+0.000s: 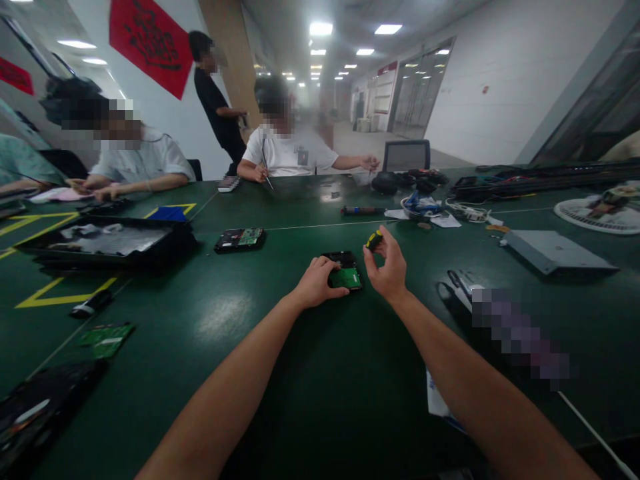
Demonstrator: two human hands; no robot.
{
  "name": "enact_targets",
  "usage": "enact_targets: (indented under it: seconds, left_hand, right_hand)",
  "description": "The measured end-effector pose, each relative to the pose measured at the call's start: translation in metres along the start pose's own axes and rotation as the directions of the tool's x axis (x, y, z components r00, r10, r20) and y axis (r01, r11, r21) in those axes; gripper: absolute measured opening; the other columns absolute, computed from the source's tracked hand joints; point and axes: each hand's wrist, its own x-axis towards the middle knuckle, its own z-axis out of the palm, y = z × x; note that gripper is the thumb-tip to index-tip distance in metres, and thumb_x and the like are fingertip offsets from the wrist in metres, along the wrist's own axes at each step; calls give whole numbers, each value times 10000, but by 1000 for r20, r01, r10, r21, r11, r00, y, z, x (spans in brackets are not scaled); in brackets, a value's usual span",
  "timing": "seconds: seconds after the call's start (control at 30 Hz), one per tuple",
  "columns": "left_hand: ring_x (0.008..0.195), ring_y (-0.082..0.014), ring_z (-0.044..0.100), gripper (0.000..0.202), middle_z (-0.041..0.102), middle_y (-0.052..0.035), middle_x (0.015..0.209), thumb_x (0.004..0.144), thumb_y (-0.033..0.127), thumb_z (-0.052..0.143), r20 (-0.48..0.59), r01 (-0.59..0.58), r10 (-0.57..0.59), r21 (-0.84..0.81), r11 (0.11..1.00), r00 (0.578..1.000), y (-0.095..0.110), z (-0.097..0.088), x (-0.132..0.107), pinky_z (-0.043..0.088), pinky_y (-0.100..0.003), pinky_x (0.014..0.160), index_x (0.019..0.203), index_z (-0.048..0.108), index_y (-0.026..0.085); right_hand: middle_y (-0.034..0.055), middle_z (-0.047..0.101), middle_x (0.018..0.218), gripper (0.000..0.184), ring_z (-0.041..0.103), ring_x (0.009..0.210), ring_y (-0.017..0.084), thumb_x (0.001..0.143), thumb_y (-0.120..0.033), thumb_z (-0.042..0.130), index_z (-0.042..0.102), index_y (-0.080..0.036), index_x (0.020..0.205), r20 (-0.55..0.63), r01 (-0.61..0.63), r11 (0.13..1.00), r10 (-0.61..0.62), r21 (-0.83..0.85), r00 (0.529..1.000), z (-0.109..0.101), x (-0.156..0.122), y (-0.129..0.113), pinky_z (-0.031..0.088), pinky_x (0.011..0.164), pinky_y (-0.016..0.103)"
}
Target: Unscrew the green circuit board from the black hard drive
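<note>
A hard drive (344, 273) with a green circuit board on top lies on the dark green table (280, 373) in front of me. My left hand (316, 283) rests on its left edge, fingers curled over it. My right hand (386, 267) hovers just right of the drive, fingers pinched on a small screwdriver with a yellow and black handle (373, 239), held upright above the drive's right end.
Another hard drive (241, 239) lies further left. A black tray (103, 241) sits at the left, a loose green board (106, 335) near the left front. A grey flat box (555, 251) lies at the right. Three other people are at the far side.
</note>
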Motion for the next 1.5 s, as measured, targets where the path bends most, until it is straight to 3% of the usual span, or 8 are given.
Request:
enact_targets:
  seconds: [0.83, 1.17, 1.5]
  left_hand:
    - [1096, -321, 510, 666, 571, -103, 1161, 697, 585, 800, 27, 10, -10, 12, 1000, 1000, 6, -6, 0, 477, -462, 938, 1221, 624, 214]
    - [1086, -314, 510, 662, 568, -107, 1160, 706, 587, 794, 22, -8, 7, 25, 1000, 1000, 5, -6, 0, 475, -455, 938, 1215, 624, 199]
    - [1084, -315, 513, 646, 570, -105, 1145, 705, 580, 797, 11, -9, 9, 27, 1000, 1000, 6, -6, 0, 471, -457, 946, 1203, 627, 205]
  right_hand:
    - [156, 578, 1309, 620, 683, 995, 249, 956, -327, 568, 329, -240, 1522, 48, 2, 1000, -1, -20, 999, -4, 2, -2, 634, 871, 460]
    - [112, 611, 1180, 616, 667, 890, 218, 937, -313, 596, 363, -264, 1505, 51, 19, 998, -16, -56, 999, -5, 5, -4, 625, 844, 449]
    - [124, 603, 1283, 655, 663, 895, 234, 939, -314, 568, 304, -275, 1538, 90, 30, 997, -23, -76, 996, -3, 4, -4, 613, 846, 469]
